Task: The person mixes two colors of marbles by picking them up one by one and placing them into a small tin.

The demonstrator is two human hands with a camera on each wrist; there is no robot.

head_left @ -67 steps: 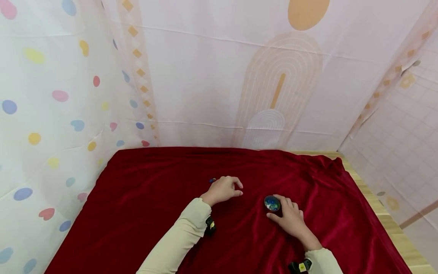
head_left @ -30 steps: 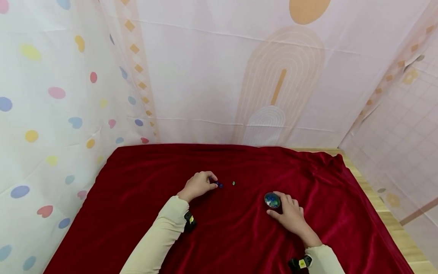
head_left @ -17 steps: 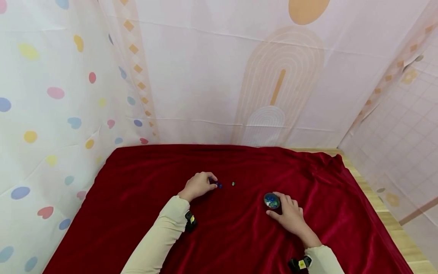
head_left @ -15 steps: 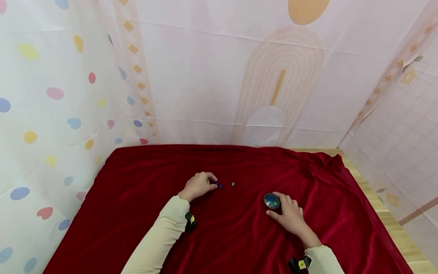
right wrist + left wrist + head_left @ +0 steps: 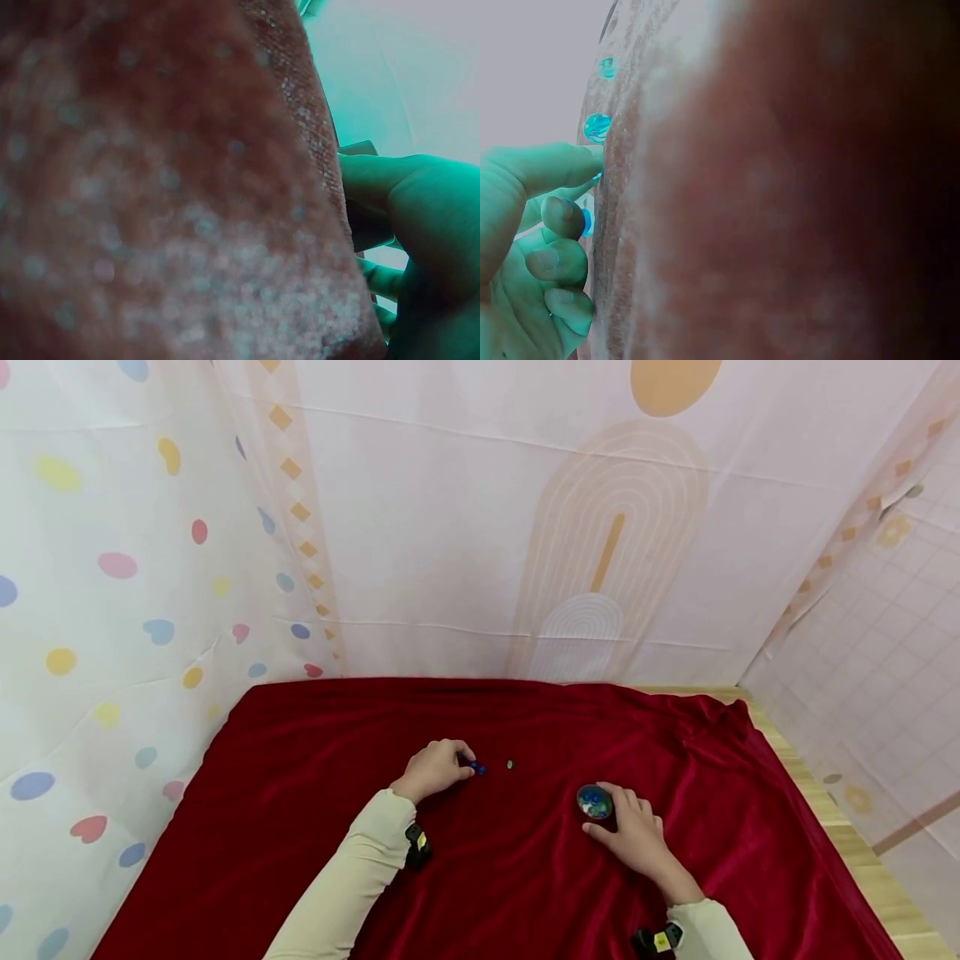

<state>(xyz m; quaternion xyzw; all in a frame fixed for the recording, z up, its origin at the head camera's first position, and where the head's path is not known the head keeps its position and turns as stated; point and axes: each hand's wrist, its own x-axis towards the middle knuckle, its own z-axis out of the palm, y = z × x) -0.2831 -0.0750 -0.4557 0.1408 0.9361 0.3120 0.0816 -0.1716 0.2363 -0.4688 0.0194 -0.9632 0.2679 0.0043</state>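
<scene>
In the head view my left hand [image 5: 435, 768] is low over the red cloth, thumb and forefinger at a small blue marble [image 5: 474, 764]. A second blue marble [image 5: 482, 770] lies just right of it, and a greenish marble [image 5: 510, 764] farther right. The left wrist view shows the curled fingers of my left hand [image 5: 536, 225], two marbles beyond the thumb, one nearer [image 5: 598, 127], and a blue marble [image 5: 588, 222] partly hidden by the fingers. My right hand [image 5: 636, 833] grips a round container [image 5: 595, 802] with blue and green contents; its side shows dark in the right wrist view.
Red cloth [image 5: 300, 827] covers most of the table, with folds and a bunched corner at the back right. Bare wood [image 5: 840, 835] shows along the right edge. Patterned curtains [image 5: 435, 527] hang behind and at both sides.
My left hand has moved left and down to the blue marbles, uncovering the greenish one. In the last half second it has barely moved. My right hand has kept its grip on the container.
</scene>
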